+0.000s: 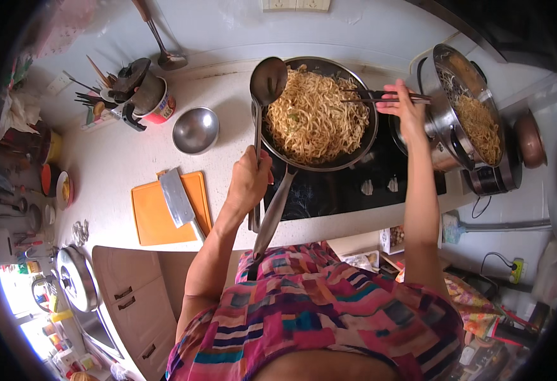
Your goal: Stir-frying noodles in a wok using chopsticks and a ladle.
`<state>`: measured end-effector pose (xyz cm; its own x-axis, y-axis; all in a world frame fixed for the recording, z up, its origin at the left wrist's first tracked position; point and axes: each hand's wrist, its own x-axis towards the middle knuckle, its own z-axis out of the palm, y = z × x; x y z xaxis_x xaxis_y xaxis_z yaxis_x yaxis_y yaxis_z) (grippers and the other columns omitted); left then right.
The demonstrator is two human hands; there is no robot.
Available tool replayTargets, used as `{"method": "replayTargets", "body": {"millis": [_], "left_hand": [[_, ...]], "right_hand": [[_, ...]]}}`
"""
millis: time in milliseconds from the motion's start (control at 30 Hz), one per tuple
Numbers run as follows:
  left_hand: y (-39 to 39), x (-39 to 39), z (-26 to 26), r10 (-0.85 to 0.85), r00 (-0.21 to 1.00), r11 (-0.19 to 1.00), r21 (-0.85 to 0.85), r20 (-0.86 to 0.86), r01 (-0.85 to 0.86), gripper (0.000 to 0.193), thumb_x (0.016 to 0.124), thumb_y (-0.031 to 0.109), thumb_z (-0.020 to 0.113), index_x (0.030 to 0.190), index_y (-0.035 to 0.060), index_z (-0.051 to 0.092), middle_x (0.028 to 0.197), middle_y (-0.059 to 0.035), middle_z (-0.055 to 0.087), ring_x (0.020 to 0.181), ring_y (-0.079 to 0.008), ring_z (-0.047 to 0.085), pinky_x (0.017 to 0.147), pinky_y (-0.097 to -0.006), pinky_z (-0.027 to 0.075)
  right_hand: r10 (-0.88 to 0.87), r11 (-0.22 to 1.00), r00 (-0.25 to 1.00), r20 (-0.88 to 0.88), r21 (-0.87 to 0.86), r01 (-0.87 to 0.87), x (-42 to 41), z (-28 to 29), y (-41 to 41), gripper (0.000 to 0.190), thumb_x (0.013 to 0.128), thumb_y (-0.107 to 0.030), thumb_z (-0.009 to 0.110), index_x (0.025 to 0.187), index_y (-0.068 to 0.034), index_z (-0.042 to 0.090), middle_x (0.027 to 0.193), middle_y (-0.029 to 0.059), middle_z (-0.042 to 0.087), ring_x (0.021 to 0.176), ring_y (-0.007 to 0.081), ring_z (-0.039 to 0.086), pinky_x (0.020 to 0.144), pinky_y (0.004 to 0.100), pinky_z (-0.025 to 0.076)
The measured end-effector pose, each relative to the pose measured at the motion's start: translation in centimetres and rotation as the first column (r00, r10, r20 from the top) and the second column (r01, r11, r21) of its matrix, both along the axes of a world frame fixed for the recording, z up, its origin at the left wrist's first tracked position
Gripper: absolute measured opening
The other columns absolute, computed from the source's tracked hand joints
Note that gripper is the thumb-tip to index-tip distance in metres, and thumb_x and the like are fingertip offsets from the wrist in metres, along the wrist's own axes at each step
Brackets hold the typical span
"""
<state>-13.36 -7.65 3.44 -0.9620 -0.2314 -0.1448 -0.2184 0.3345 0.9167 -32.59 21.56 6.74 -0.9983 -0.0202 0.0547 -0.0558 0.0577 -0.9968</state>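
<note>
My left hand (pixel 250 178) grips the long handle of a metal ladle (pixel 269 81), whose bowl is over the left rim of a frying pan. Noodles (pixel 316 116) with bits of green fill the frying pan (pixel 350 164) on the black stove. In my right hand (pixel 406 107) is a pair of dark chopsticks (pixel 364 100), their tips over the noodles' right side. Right of that hand stands a metal steamer pot (pixel 443 128), with more noodles (pixel 477 126) in its tilted-looking upper tier.
A cleaver (pixel 177 197) lies on an orange cutting board (pixel 152 214) at the left. Behind it are a metal bowl (pixel 196 131) and a red tub (pixel 163 108) holding a dark pot. The pan's handle (pixel 273 212) extends over the counter edge towards my body.
</note>
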Motion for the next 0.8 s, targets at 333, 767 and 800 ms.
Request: {"method": "replayTargets", "body": {"millis": [333, 767, 800], "left_hand": [[-0.1, -4.9, -3.8, -0.035, 0.996, 0.979, -0.204, -0.077, 0.019, 0.017, 0.089, 0.011, 0.050, 0.088, -0.0057, 0.052, 0.059, -0.0130, 0.058, 0.055, -0.0214, 0.061, 0.051, -0.0330, 0.046], [-0.6, -2.1, 6.3, -0.189, 0.981, 0.982, 0.005, -0.035, 0.190, 0.010, 0.091, 0.009, 0.050, 0.091, -0.0010, 0.051, 0.058, -0.0058, 0.054, 0.053, -0.0121, 0.054, 0.047, -0.0268, 0.039], [-0.8, -2.0, 6.8, -0.193, 0.979, 0.981, 0.016, -0.068, 0.195, 0.010, 0.091, 0.010, 0.051, 0.093, -0.0006, 0.052, 0.059, -0.0049, 0.054, 0.052, -0.0113, 0.053, 0.047, -0.0265, 0.039]], "right_hand": [[-0.209, 0.908, 0.938, 0.278, -0.300, 0.292, -6.8, -9.7, -5.9, 0.046, 0.096, -0.039, 0.045, 0.079, 0.003, 0.053, 0.067, 0.0130, 0.054, 0.042, 0.0242, 0.054, 0.038, 0.0357, 0.051], [-0.121, 0.764, 0.978, 0.171, -0.612, 0.202, -4.5, 0.9, -4.3, 0.040, 0.098, -0.037, 0.042, 0.079, -0.003, 0.049, 0.066, 0.0094, 0.047, 0.052, 0.0232, 0.048, 0.048, 0.0389, 0.048], [-0.146, 0.785, 0.980, 0.134, -0.587, 0.197, -4.0, 2.6, -4.8, 0.038, 0.098, -0.036, 0.043, 0.079, -0.003, 0.048, 0.066, 0.0083, 0.047, 0.053, 0.0220, 0.048, 0.050, 0.0392, 0.049]]}}
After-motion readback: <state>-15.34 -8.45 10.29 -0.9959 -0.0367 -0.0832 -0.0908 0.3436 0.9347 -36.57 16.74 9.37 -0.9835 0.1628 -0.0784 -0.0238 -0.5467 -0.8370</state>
